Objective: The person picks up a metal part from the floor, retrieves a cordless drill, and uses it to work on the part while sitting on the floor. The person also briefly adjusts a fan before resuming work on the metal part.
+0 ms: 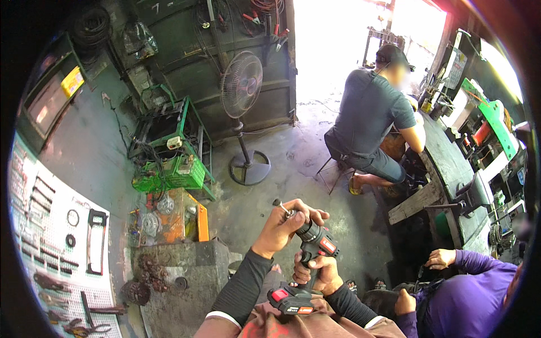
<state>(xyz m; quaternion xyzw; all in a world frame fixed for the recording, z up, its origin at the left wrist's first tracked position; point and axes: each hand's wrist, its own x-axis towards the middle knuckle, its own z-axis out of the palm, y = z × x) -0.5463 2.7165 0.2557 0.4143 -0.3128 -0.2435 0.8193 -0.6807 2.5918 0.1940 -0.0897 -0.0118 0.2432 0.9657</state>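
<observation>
At the lower middle, a black cordless drill (315,246) is held up in front of my body, its battery toward me. My left hand (284,225) is closed at the front end, thumb and fingers around the chuck and the metal piece (277,204) sticking out of it. My right hand (318,273) is wrapped round the drill's handle below the motor housing. Both my forearms are in black sleeves.
A pedestal fan (241,84), green metal rack (169,129) and orange cart (200,219) stand ahead-left; a pegboard (67,265) and grimy workbench (174,259) at left. A seated person (366,112) faces the right-hand bench (451,169); another in purple (468,293) sits lower right.
</observation>
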